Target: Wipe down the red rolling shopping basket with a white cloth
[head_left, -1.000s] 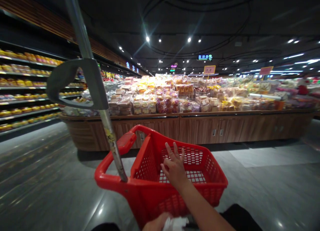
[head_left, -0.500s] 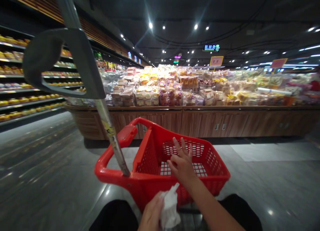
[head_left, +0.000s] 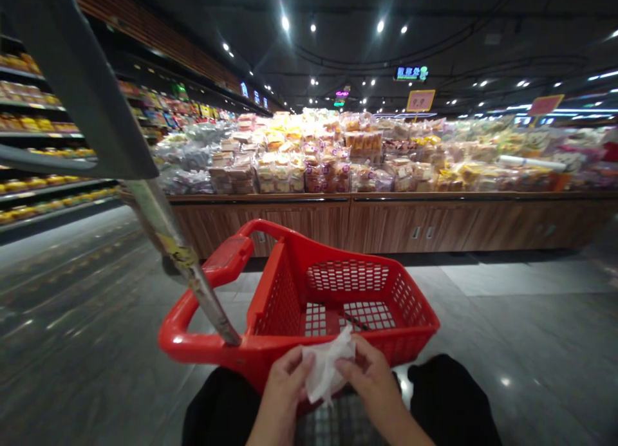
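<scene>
A crumpled white tissue (head_left: 326, 371) is stretched between my two hands in front of the cart's near side. My left hand (head_left: 288, 381) pinches its left part between thumb and fingers. On the opposite side, my right hand (head_left: 369, 375) has its thumb and fingers closed on the tissue's right part. Just beyond both hands stands a red plastic shopping cart (head_left: 280, 344) with perforated walls and a slotted floor. A dark, thin strip shows at the bottom of its basket.
A metal pole with a grey handle (head_left: 120, 111) rises from the cart's left end. Behind it, a wooden display counter (head_left: 318, 224) carries piles of packaged food (head_left: 290, 163). Stocked shelves (head_left: 38, 137) line the left, and grey tiled floor (head_left: 531, 343) spreads to the right.
My right hand has drawn back from over the basket and taken hold of the tissue. My left hand has moved slightly up and forward with it. The view has shifted closer to the pole.
</scene>
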Motion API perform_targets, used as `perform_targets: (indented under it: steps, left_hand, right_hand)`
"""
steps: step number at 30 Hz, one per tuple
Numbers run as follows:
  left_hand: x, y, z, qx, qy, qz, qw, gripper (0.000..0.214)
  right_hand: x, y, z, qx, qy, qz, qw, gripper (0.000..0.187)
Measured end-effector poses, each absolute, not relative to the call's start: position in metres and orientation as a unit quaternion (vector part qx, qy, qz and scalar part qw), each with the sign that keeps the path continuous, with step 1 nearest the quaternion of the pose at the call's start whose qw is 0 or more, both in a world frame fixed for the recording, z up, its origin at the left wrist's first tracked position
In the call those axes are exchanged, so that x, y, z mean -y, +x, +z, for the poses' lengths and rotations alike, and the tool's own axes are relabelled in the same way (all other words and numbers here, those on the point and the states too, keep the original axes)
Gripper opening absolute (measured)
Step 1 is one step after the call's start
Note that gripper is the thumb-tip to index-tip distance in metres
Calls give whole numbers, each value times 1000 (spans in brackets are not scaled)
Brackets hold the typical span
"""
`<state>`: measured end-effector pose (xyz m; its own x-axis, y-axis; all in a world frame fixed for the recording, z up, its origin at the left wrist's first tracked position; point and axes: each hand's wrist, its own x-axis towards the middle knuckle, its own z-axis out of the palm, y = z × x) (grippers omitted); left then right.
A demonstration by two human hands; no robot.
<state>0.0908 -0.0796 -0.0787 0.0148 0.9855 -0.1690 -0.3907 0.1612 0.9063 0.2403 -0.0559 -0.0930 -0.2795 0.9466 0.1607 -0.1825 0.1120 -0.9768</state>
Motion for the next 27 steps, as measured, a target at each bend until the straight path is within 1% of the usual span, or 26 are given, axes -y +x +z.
perform_targets:
  steps: [3, 6, 8, 10, 13, 14, 16, 17, 18, 20, 21, 22, 24, 25, 27]
  left_hand:
    - [80, 90, -74, -423, 306, 549, 653, 34]
    - [78, 88, -80, -454, 343, 552, 610, 36]
    - [75, 84, -87, -492, 405, 531, 559, 34]
    - [72, 80, -92, -523, 491, 485, 500, 31]
    - [70, 74, -92, -517, 638, 403, 404, 27]
    - [71, 73, -91, -501, 677, 384, 377, 26]
    - [73, 74, -87, -467, 732, 361, 340, 25]
    - [74, 75, -86, -455, 749, 353, 327, 25]
    - [76, 76, -85, -449, 761, 349, 313, 24]
    - [78, 79, -85, -466, 764, 348, 279, 20]
    - [79, 81, -85, -489, 752, 354, 263, 16]
    - [81, 84, -86, -516, 733, 363, 253, 13]
    - [82, 89, -88, -563, 687, 381, 255, 13]
    - [82, 91, -90, -575, 669, 387, 267, 14]
    - [82, 95, -94, -574, 647, 396, 308, 16]
  right_hand:
    - [51, 243, -100, 499, -278, 662, 485, 25]
    - [49, 250, -108, 501, -259, 676, 474, 26]
    - [48, 259, -111, 521, -281, 646, 482, 27]
    - [47, 270, -111, 532, -327, 596, 505, 30]
    - [48, 280, -103, 560, -385, 506, 532, 33]
    - [49, 280, -100, 584, -392, 478, 526, 34]
    - [52, 274, -92, 654, -388, 436, 481, 42]
    - [53, 270, -89, 689, -381, 421, 451, 41]
    - [55, 265, -87, 715, -374, 411, 423, 33]
    - [57, 255, -84, 735, -365, 409, 399, 8]
    - [58, 251, -84, 728, -367, 415, 403, 5]
    - [60, 249, -84, 712, -372, 427, 415, 7]
    - [62, 247, -85, 664, -378, 465, 447, 7]
    - [63, 247, -87, 636, -377, 490, 462, 7]
    - [63, 249, -91, 582, -365, 541, 484, 12]
